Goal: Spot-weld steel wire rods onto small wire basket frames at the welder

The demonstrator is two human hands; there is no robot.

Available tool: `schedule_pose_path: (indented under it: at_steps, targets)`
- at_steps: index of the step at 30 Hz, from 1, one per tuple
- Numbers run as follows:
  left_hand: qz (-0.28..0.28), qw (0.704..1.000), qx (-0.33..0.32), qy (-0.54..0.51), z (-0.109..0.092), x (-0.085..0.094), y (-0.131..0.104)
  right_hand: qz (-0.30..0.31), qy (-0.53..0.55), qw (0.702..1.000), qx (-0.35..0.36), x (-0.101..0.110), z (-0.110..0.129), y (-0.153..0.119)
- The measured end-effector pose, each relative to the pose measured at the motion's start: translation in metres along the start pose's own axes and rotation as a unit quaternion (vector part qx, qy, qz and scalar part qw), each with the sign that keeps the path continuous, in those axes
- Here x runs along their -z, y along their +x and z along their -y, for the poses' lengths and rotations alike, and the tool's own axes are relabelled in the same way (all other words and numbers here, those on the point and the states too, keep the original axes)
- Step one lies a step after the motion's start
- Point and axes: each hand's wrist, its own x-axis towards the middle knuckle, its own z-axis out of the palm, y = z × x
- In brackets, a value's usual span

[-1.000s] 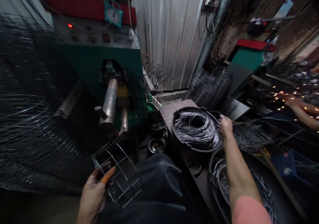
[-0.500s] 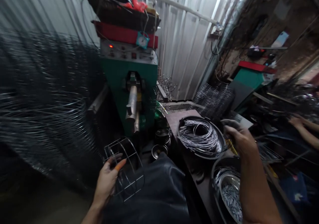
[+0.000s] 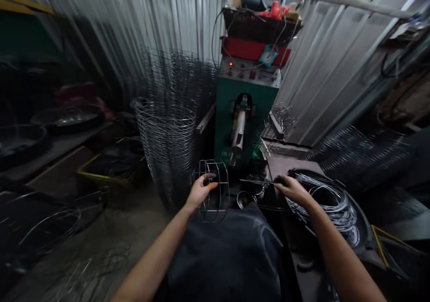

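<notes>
Gripping the wire cage (image 3: 213, 190) by one hoop, left hand (image 3: 199, 191) fingers curled; right hand (image 3: 291, 188) pinches a thin, springy wire (image 3: 257, 181). Both look light.

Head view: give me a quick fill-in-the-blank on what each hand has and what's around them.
1. The left hand grips a round wire ____ in front of the green machine.
2. The right hand holds a thin straight piece of ____.
3. The round tub beside the right hand is filled with coiled wire ____.
4. The tall stack of wire frames stands to the ____ of the green machine.

Missing words: cage; wire; rings; left
</notes>
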Motion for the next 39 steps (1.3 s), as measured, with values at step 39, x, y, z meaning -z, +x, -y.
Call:
schedule_pose_path:
  at_steps: [39]
  targets:
    - [0.031, 0.983, 0.164, -0.082, 0.014, -0.014, 0.056, -0.124, 0.306, 0.944, 0.02, -0.098, -0.038, 0.062]
